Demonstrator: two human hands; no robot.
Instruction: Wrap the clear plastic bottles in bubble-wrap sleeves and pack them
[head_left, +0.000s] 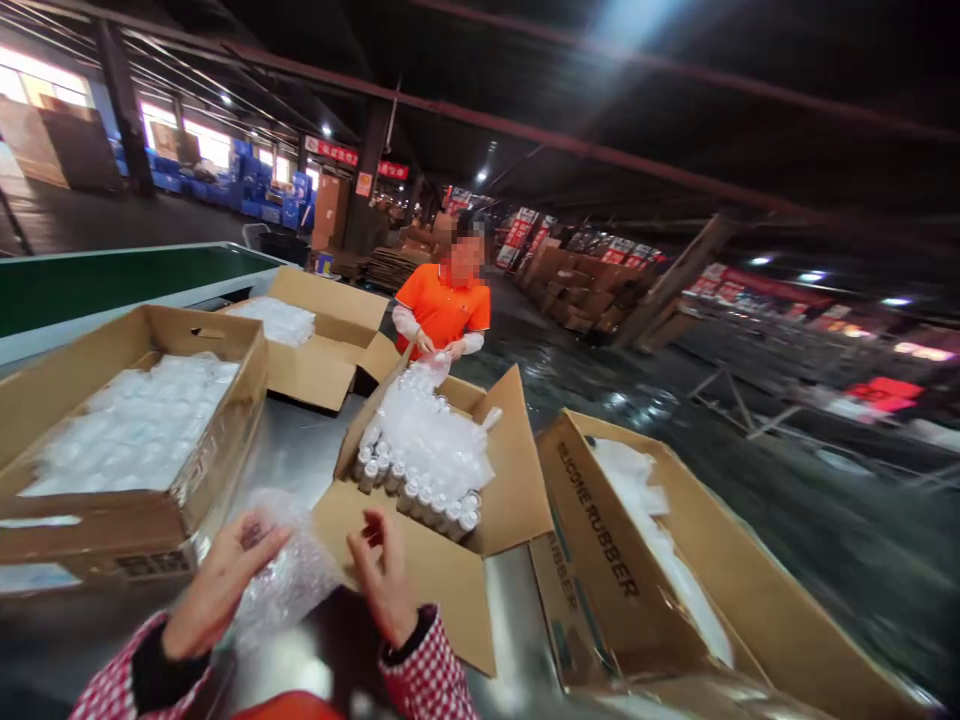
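A sheet of bubble wrap is pinched by the left hand just in front of the open box of capped tubes; the right hand, fingers loosely curled, grasps nothing, poised beside the wrap's free edge, seemingly to steady it

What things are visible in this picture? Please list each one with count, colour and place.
cardboard boxes: four, brown, open on the metal table
metal table: one, grey, under the boxes
small bottles: many, clear with silvery caps, in the middle box
bubble wrap piece: one, clear, held between both hands
plastic packs: many, clear, in the left box
conveyor belt: one, green, far left
co-worker: one, orange shirt, behind the middle box
left hand: on the bubble wrap piece
right hand: fingers at the wrap's edge
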